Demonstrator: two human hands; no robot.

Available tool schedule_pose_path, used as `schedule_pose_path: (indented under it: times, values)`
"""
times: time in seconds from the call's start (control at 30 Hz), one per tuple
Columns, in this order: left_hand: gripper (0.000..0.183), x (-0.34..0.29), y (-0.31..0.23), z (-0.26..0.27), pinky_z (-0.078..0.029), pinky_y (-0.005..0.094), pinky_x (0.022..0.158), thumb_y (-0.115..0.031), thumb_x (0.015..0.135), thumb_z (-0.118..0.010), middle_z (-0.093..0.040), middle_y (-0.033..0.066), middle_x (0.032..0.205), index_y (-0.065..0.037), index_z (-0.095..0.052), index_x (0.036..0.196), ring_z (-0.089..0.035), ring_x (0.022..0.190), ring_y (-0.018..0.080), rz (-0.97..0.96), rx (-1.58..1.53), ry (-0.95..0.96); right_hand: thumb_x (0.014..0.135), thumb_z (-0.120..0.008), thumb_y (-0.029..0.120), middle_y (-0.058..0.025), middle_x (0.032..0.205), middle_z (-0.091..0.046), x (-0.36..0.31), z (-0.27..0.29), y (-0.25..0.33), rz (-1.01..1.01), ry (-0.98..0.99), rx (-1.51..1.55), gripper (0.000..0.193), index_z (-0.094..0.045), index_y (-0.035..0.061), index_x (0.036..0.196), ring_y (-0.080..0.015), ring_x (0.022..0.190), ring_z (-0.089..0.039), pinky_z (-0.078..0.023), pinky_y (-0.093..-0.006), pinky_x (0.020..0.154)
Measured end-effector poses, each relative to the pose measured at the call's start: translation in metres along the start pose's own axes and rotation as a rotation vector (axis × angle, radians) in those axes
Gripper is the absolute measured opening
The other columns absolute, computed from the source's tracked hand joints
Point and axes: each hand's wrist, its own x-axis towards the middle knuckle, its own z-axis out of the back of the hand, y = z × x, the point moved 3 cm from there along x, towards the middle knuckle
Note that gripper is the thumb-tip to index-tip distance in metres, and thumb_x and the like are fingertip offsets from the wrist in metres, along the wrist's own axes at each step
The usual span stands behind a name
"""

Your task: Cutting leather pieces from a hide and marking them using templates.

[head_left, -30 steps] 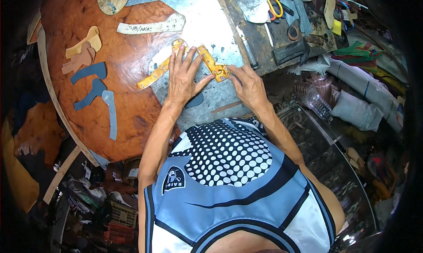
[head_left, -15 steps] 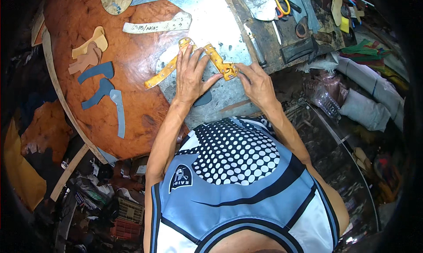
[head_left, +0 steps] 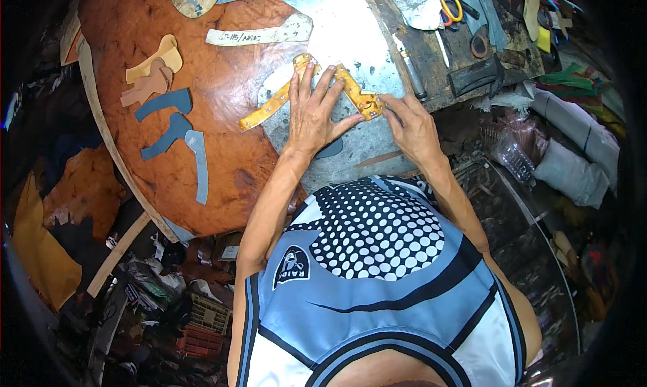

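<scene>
A yellow leather strap piece [head_left: 269, 107], bent in an arch shape, lies on a grey metal sheet [head_left: 350, 37] over the round brown work board [head_left: 222, 70]. My left hand [head_left: 317, 114] lies flat on the strap's middle with fingers spread, pressing it down. My right hand [head_left: 408, 121] pinches the strap's right end [head_left: 367, 103] with its fingertips at the sheet's edge. Whether a small tool is in the right hand is hidden.
Blue, tan and pink cut leather pieces [head_left: 168, 111] lie on the board's left. A white paper pattern [head_left: 259, 35] sits farther back. Yellow-handled scissors [head_left: 448, 0] and tools crowd the bench at upper right. Clutter, bags and a plastic bottle [head_left: 509, 151] surround me below.
Both hands stay on the yellow strap, almost unmoved on it. The view has shifted slightly as my head moved.
</scene>
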Motion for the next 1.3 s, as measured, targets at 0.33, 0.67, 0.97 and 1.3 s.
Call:
schedule_pose_path:
  times: [0.33,0.67,0.97,1.3]
  values:
    - [0.07,-0.0001,-0.0048,-0.0012,-0.02,0.0597,0.112,-0.055,0.069,-0.078,-0.051,0.0127,0.138,-0.006,-0.064,0.117,-0.03,0.138,0.0382,0.01,0.001,-0.016,0.085,-0.067,0.006,-0.0142,0.088,-0.057,-0.0013,0.0034,-0.0006,-0.012,0.003,-0.027,0.028,-0.065,0.0065,0.113,-0.0313,0.076,-0.063,-0.052,-0.0396,0.067]
    - [0.069,-0.0042,-0.0047,-0.003,-0.016,0.0604,0.112,-0.054,0.071,-0.076,-0.044,0.0123,0.145,-0.006,-0.063,0.119,-0.026,0.141,0.0386,0.043,0.027,0.004,0.086,-0.066,0.009,-0.0164,0.093,-0.06,0.0023,0.003,-0.0022,-0.063,0.031,0.027,0.031,-0.063,0.0061,0.116,-0.0334,0.082,-0.064,-0.052,-0.0402,0.071]
    - [0.062,-0.0033,-0.0028,-0.0023,-0.017,0.0581,0.113,-0.047,0.075,-0.076,-0.047,0.0129,0.142,-0.005,-0.063,0.119,-0.029,0.139,0.0381,0.021,0.03,-0.015,0.086,-0.065,0.009,-0.0174,0.094,-0.06,0.0022,0.0036,-0.002,-0.071,0.07,0.013,0.032,-0.062,0.0059,0.118,-0.0341,0.083,-0.064,-0.052,-0.0411,0.073]
    - [0.062,-0.0039,-0.004,-0.0028,-0.017,0.0584,0.113,-0.049,0.075,-0.075,-0.047,0.0126,0.141,-0.006,-0.063,0.118,-0.029,0.139,0.0381,0.025,0.027,-0.021,0.085,-0.066,0.007,-0.0156,0.091,-0.06,0.0029,0.0041,-0.0012,-0.038,0.028,0.008,0.031,-0.065,0.0066,0.116,-0.0308,0.077,-0.062,-0.051,-0.0388,0.069]
